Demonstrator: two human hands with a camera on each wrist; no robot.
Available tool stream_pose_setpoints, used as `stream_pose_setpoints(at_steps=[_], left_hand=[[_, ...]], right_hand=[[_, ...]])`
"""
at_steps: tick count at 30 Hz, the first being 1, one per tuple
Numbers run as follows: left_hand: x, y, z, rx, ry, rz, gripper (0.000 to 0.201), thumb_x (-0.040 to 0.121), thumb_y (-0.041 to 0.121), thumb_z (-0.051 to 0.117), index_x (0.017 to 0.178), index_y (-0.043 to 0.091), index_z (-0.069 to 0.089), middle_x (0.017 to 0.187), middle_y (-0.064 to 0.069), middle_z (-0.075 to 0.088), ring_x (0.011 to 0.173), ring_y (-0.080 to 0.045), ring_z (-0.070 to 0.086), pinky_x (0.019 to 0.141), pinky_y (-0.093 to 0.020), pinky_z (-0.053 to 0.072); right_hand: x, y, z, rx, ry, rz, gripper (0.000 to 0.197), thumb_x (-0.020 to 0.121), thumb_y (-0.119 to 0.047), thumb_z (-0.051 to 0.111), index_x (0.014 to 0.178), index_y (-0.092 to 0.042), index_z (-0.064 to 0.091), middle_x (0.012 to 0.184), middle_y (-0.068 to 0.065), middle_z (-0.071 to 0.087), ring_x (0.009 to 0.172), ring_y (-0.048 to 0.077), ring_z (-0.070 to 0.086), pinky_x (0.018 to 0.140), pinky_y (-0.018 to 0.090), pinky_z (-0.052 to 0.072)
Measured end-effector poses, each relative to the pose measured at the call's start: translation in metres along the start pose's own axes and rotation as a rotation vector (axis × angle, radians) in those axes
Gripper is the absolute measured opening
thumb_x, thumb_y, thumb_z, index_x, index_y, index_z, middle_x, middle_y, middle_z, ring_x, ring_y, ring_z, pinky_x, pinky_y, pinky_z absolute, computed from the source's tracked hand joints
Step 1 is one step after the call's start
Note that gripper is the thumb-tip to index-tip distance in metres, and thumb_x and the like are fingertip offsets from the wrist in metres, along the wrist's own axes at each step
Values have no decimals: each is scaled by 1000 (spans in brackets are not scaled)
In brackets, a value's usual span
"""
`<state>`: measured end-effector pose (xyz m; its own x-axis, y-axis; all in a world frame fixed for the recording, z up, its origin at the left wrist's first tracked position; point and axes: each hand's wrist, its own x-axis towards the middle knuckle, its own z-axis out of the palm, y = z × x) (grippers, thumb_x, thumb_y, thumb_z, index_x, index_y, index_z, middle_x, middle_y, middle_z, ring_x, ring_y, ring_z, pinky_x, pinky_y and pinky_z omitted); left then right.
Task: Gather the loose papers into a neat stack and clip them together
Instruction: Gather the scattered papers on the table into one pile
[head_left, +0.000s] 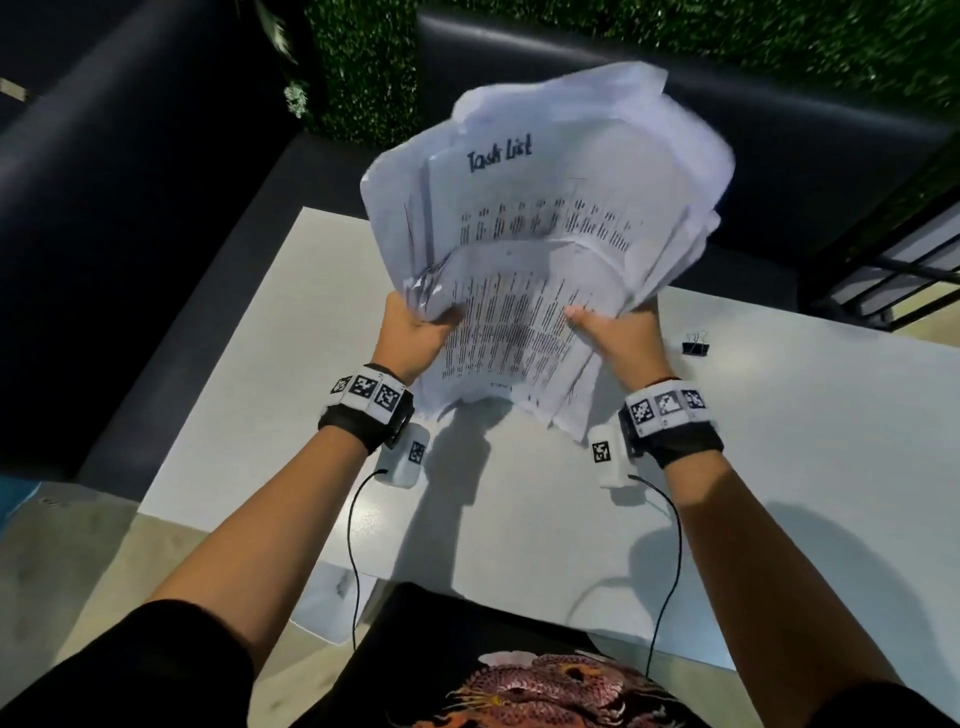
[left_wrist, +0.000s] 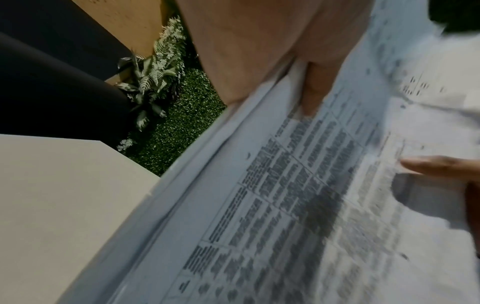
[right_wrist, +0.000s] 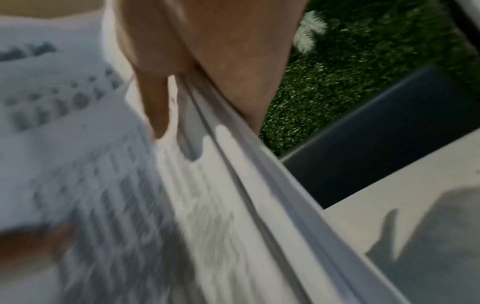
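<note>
A loose, uneven sheaf of printed white papers (head_left: 540, 249) is held up off the white table (head_left: 779, 467), its top sheet headed "Task List". My left hand (head_left: 415, 332) grips its left edge, thumb on the front. My right hand (head_left: 613, 332) grips the right edge the same way. In the left wrist view my left thumb (left_wrist: 314, 86) presses on the papers (left_wrist: 285, 205). The right wrist view shows my right thumb (right_wrist: 155, 107) on the blurred papers (right_wrist: 182, 195). A black binder clip (head_left: 695, 344) lies on the table to the right of my right hand.
Dark padded seating (head_left: 156, 208) wraps round the far and left sides of the table. A green hedge wall (head_left: 675, 26) stands behind it. A dark metal railing (head_left: 893, 280) is at the right. Cables from the wrist cameras hang toward my lap.
</note>
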<state>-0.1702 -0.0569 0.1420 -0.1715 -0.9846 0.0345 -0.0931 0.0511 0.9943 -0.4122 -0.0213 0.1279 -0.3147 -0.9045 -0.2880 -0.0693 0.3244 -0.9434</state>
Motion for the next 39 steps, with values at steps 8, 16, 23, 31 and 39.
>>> stream_pose_setpoints(at_steps=[8, 16, 23, 31, 39], left_hand=[[-2, 3, -24, -31, -99, -278, 48, 64, 9, 84, 105, 10, 57, 103, -19, 62, 100, -31, 61, 91, -42, 53], [-7, 21, -3, -57, 71, -90, 35, 76, -11, 70, 90, 21, 65, 88, 2, 71, 85, -7, 70, 80, -29, 58], [3, 20, -34, -136, -76, -162, 56, 59, 2, 81, 110, -3, 58, 115, -27, 63, 109, -37, 63, 95, -53, 51], [4, 11, -36, -17, -7, -239, 32, 67, 2, 81, 93, 2, 63, 91, -16, 69, 92, -33, 68, 89, -49, 54], [3, 32, 11, 96, 219, 157, 19, 87, 2, 61, 106, -2, 61, 91, -8, 65, 79, -1, 64, 71, -23, 56]], right_hand=[[-15, -22, -7, -50, -142, -69, 47, 55, -33, 92, 94, -37, 66, 105, 0, 71, 104, 16, 66, 99, 39, 51], [-18, -36, 9, -1, 115, -171, 33, 77, -5, 76, 86, -30, 56, 90, -11, 63, 91, 14, 64, 92, 38, 54], [-17, -24, -24, -176, -157, 42, 51, 54, -43, 86, 86, -7, 71, 88, 1, 70, 77, 9, 66, 87, 20, 49], [26, 53, -33, -333, -200, 62, 69, 71, -61, 73, 132, -34, 54, 131, -13, 59, 118, 0, 57, 100, 23, 45], [-39, -59, 24, -62, 258, -244, 42, 92, -25, 60, 127, -4, 52, 116, 3, 56, 109, 16, 55, 94, 18, 41]])
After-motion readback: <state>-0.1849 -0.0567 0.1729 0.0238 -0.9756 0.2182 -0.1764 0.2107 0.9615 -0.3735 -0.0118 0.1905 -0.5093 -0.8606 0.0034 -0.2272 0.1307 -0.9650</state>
